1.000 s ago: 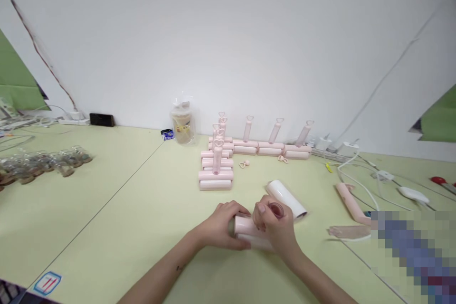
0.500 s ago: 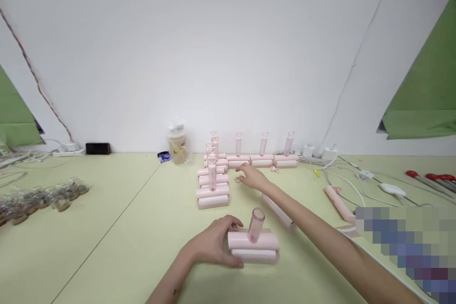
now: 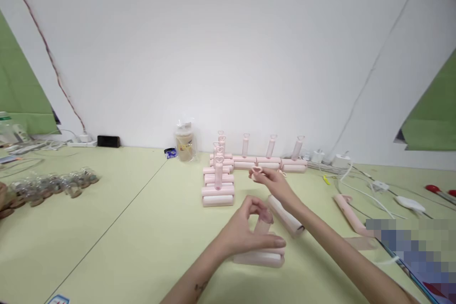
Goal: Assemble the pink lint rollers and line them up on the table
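A pink pet-hair roller (image 3: 260, 259) stands near me on the table, its short clear-pink handle pointing up. Around that handle my left hand (image 3: 240, 232) is closed, fingers curled near its top and thumb lower down, hiding part of the body. Pinched in my right hand (image 3: 278, 189) is a small pink heart-shaped end cap (image 3: 256, 170), held above the table beyond the roller. Beneath my right forearm lies another pink-and-white roller body (image 3: 285, 216) without a visible handle.
Several rollers with heart-topped handles (image 3: 218, 175) form a column and a back row along the wall. To the right are a pink handle-like part (image 3: 349, 213), white chargers and cables (image 3: 409, 204). Glass domes (image 3: 71, 187), a phone (image 3: 109, 141) and a bagged cup (image 3: 185, 145) are leftward.
My left hand has shifted from the roller's left end up onto its handle. My right hand has picked up the heart-shaped cap and lifted it toward me. The view has turned slightly left.
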Action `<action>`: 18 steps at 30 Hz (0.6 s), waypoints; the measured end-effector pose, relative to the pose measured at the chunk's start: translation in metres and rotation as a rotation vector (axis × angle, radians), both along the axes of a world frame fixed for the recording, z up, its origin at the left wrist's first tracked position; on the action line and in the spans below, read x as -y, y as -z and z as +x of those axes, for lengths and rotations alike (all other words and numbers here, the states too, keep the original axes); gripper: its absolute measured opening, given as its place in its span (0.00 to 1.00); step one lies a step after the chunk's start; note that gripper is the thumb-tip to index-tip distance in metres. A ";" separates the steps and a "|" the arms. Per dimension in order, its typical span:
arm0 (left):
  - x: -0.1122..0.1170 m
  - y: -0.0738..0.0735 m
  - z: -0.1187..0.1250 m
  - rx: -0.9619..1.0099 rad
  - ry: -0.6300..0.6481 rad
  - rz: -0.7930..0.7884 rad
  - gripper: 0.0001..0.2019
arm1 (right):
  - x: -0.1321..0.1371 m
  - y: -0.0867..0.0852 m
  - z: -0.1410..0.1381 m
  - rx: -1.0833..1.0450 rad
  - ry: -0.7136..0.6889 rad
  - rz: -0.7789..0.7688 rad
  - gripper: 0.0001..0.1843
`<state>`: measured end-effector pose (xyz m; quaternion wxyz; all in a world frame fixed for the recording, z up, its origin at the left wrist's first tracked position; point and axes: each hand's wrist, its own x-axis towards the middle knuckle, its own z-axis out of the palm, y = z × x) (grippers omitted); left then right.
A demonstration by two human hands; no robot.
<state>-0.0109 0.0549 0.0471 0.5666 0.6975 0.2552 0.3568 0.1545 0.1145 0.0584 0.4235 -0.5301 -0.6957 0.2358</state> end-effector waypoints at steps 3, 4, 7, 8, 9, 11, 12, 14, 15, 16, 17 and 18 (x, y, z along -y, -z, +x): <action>0.002 0.005 0.023 0.104 -0.018 -0.121 0.13 | 0.041 -0.016 0.004 -0.165 -0.010 0.054 0.16; 0.001 0.008 0.028 0.125 -0.022 -0.147 0.09 | 0.053 -0.019 0.004 -0.206 -0.022 0.050 0.16; 0.000 0.016 0.037 0.137 -0.087 -0.160 0.03 | 0.078 -0.021 -0.001 -0.265 -0.098 -0.011 0.13; 0.000 0.018 0.039 0.139 -0.117 -0.158 0.04 | 0.083 -0.020 -0.004 -0.262 -0.121 -0.026 0.12; 0.000 0.019 0.040 0.140 -0.144 -0.159 0.05 | 0.087 -0.020 -0.006 -0.247 -0.134 -0.029 0.12; 0.001 0.020 0.042 0.139 -0.176 -0.171 0.06 | 0.090 -0.019 -0.009 -0.199 -0.143 -0.010 0.12; 0.002 0.019 0.043 0.139 -0.185 -0.176 0.05 | 0.091 -0.018 -0.010 -0.177 -0.147 0.000 0.12; 0.002 0.019 0.044 0.144 -0.196 -0.181 0.05 | 0.092 -0.018 -0.012 -0.148 -0.152 0.013 0.12; 0.003 0.019 0.045 0.147 -0.199 -0.182 0.06 | 0.092 -0.018 -0.012 -0.141 -0.153 0.020 0.11; 0.003 0.019 0.045 0.150 -0.199 -0.183 0.07 | 0.092 -0.018 -0.013 -0.138 -0.154 0.027 0.11; 0.003 0.019 0.045 0.154 -0.199 -0.182 0.08 | 0.092 -0.018 -0.013 -0.134 -0.155 0.033 0.10; 0.003 0.019 0.045 0.160 -0.197 -0.181 0.08 | 0.092 -0.018 -0.013 -0.127 -0.158 0.038 0.10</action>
